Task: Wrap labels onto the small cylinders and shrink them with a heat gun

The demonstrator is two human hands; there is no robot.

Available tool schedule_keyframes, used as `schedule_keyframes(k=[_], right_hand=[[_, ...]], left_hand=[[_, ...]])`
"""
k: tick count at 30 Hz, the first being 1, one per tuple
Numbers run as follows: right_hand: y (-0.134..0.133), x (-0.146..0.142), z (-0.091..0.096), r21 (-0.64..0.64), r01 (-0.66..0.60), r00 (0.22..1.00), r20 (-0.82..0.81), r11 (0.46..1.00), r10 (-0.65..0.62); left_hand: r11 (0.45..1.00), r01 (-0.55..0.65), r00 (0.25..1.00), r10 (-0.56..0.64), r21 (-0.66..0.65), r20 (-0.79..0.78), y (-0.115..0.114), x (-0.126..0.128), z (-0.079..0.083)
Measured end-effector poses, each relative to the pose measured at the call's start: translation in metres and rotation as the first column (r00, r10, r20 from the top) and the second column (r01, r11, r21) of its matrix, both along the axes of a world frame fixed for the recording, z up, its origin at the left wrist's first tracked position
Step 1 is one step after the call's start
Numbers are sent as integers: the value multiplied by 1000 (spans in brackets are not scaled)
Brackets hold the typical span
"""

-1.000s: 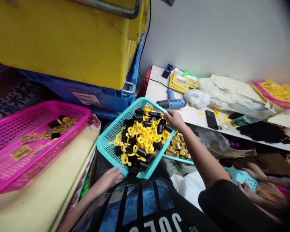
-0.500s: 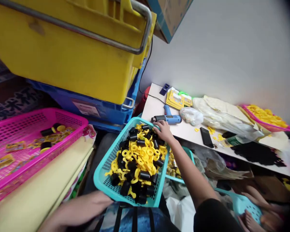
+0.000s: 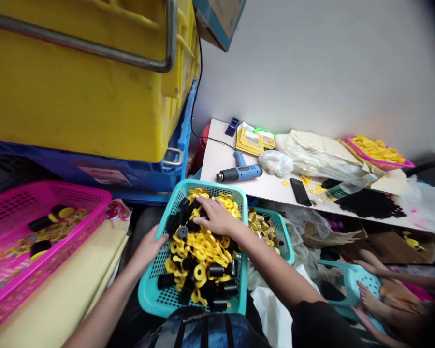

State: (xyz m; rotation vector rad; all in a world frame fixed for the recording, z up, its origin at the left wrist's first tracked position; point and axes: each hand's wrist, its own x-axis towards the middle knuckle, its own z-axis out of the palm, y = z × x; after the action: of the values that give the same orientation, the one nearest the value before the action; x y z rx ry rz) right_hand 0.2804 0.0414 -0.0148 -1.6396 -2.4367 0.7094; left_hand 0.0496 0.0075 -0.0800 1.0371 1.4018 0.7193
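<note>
A teal plastic basket [image 3: 155, 295] rests on my lap, heaped with several yellow rings [image 3: 203, 241] and black cylinders [image 3: 217, 270]. My left hand [image 3: 148, 247] grips the basket's left rim, fingers curled over the edge. My right hand [image 3: 215, 216] lies palm down on the pile near the basket's far end, fingers spread over the parts. A second teal basket [image 3: 283, 237] with yellow pieces sits just right of the first, partly under the table.
A pink basket [image 3: 50, 193] with a few parts stands at left on a yellow surface. A yellow crate [image 3: 76, 96] sits on a blue crate [image 3: 130, 174] behind. The white table [image 3: 217, 159] holds a blue heat gun [image 3: 239, 172], a phone [image 3: 299, 191], bags. Another person's feet [image 3: 369, 295] show at right.
My right hand slid from the basket's far right corner onto the pile's middle top. My left hand shifted from the near edge up to the left rim. The view swung right.
</note>
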Motion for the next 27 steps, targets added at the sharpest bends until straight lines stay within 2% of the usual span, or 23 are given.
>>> schedule_keyframes(k=[2, 4, 8, 10, 12, 14, 16, 17, 18, 20, 22, 23, 25, 27], right_hand=[[-5, -3, 9, 14, -82, 996, -25, 997, 83], [-8, -5, 19, 25, -172, 984, -40, 985, 173], [-3, -17, 33, 71, -336, 928, -144, 939, 343], [4, -30, 33, 127, -366, 905, -180, 922, 384], [12, -49, 27, 185, -347, 915, -150, 919, 375], [19, -71, 17, 201, -292, 948, -71, 935, 311], [23, -94, 6, 174, -221, 975, 34, 960, 218], [23, -104, 2, 156, -187, 981, 87, 970, 175], [23, -112, -2, 136, -159, 981, 134, 978, 141], [21, -122, -6, 89, -136, 974, 196, 987, 116], [17, -125, -7, 53, -154, 967, 211, 987, 140], [15, -124, -7, 48, -171, 966, 206, 984, 158], [12, -119, -6, 64, -197, 965, 187, 978, 182], [11, -115, -5, 72, -223, 961, 182, 972, 207]], left_hand=[[995, -83, 994, 87, -47, 72, -25, 3, -3], [986, -166, 982, 167, -24, 92, -51, 6, -2], [943, -328, 944, 329, 58, -5, -91, 5, 3], [907, -417, 907, 419, 58, -41, -103, 2, 2], [873, -485, 870, 488, 57, -65, -110, 0, -4], [846, -529, 842, 533, 69, -81, -116, 1, -13], [812, -557, 809, 578, 172, -107, -119, 2, -22], [785, -554, 785, 603, 278, -139, -121, 2, -24], [743, -524, 755, 632, 415, -177, -121, 1, -24], [623, -366, 692, 679, 691, -245, -116, -7, -15], [524, -131, 689, 658, 842, -302, -99, -19, 3], [501, -17, 718, 609, 865, -338, -86, -25, 12], [552, 161, 779, 438, 818, -449, -52, -35, 26], [649, 293, 747, 302, 702, -592, -15, -39, 31]])
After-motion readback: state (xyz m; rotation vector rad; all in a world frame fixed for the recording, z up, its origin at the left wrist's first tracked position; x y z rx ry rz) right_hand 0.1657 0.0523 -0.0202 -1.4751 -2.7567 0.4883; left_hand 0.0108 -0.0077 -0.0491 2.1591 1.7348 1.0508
